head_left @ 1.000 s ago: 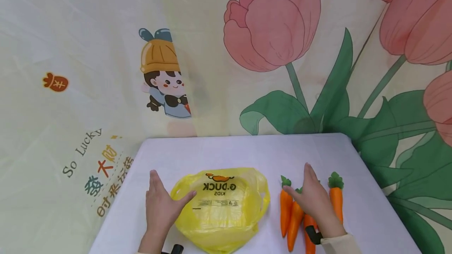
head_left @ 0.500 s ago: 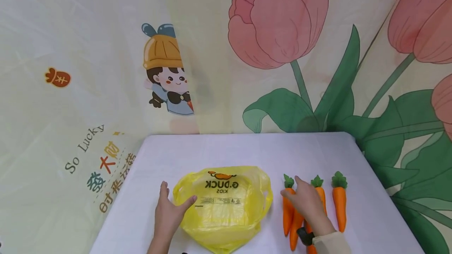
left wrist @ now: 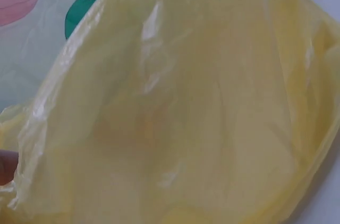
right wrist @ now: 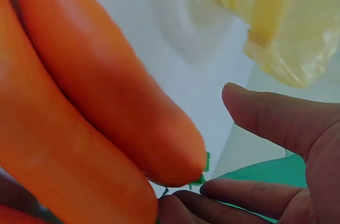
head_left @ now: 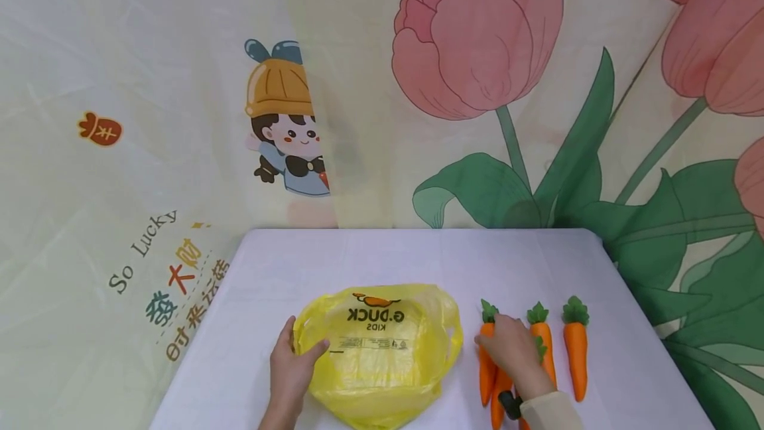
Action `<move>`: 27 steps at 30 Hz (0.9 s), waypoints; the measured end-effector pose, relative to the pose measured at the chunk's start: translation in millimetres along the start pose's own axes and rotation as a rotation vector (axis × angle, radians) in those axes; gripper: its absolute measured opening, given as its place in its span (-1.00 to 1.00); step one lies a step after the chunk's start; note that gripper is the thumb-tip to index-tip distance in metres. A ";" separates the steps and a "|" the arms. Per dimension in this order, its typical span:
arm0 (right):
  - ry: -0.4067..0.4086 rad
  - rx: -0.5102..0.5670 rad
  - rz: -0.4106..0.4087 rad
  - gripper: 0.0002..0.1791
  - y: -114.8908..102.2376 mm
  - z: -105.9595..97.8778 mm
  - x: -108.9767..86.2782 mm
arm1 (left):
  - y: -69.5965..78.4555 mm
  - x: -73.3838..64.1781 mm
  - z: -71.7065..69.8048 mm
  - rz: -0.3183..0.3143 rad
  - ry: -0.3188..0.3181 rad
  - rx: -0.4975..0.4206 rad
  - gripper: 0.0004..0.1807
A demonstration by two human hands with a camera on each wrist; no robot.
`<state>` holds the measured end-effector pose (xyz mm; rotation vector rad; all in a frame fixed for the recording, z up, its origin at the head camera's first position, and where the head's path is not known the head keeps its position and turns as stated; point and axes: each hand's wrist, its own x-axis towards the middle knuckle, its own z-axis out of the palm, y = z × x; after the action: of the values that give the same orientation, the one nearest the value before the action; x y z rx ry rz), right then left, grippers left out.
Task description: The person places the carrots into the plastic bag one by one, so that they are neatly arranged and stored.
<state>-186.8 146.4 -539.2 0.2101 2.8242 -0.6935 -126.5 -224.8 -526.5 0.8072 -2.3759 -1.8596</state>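
A yellow plastic bag [head_left: 379, 370] lies on a pale table [head_left: 358, 257]. Dark print [head_left: 375, 316] on it reads "G.DUCK KIDS" in mirrored letters, and a handle loop [head_left: 458, 340] shows at its three o'clock edge. Taking the bag as the centre of the clock, the left hand [head_left: 290, 371] is at nine o'clock, its fingers at the bag's edge and its thumb spread apart over the bag. Its grip is released. In the left wrist view the bag fills most of the frame, with one fingertip [left wrist: 7, 168] beside it at eight o'clock; whether the fingers press the plastic cannot be told.

Carrots [head_left: 487, 373], at least five, lie at three o'clock from the bag, their leafy green tops toward twelve. The right hand [head_left: 516, 354] is over this group, hiding parts of several; the outermost carrot [head_left: 575, 363] lies apart from it. The right grip is released too: in the right wrist view the thumb stands clear of the carrots, while straight fingers [right wrist: 255, 195] reach close to their leafy ends, contact unclear. A small black device [head_left: 509, 405] sits at the right wrist by a pale sleeve [head_left: 552, 411].

On the wall cloth [head_left: 179, 85], a cartoon figure [head_left: 292, 138] is at eleven o'clock and a pink tulip [head_left: 480, 52] at one.
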 end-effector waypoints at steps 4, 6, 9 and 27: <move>-0.005 -0.020 -0.020 -0.47 2.8 10.4 2.7 | -1.7 -0.9 1.6 -0.037 0.003 -0.031 0.03; -0.010 -0.035 -0.024 -0.44 3.5 14.4 3.2 | -2.4 -0.9 2.5 -0.058 0.001 -0.053 0.00; -0.011 -0.053 -0.029 -0.39 3.4 18.4 3.9 | -3.5 -1.4 3.3 -0.085 -0.013 -0.079 -0.03; 0.068 0.317 0.013 -0.28 -2.6 -4.0 6.0 | -7.1 -5.8 6.9 -0.098 -0.039 -0.178 -0.27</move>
<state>-193.8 146.5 -536.1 0.3087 2.7576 -1.1501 -120.9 -217.4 -533.2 0.8924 -2.1883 -2.1062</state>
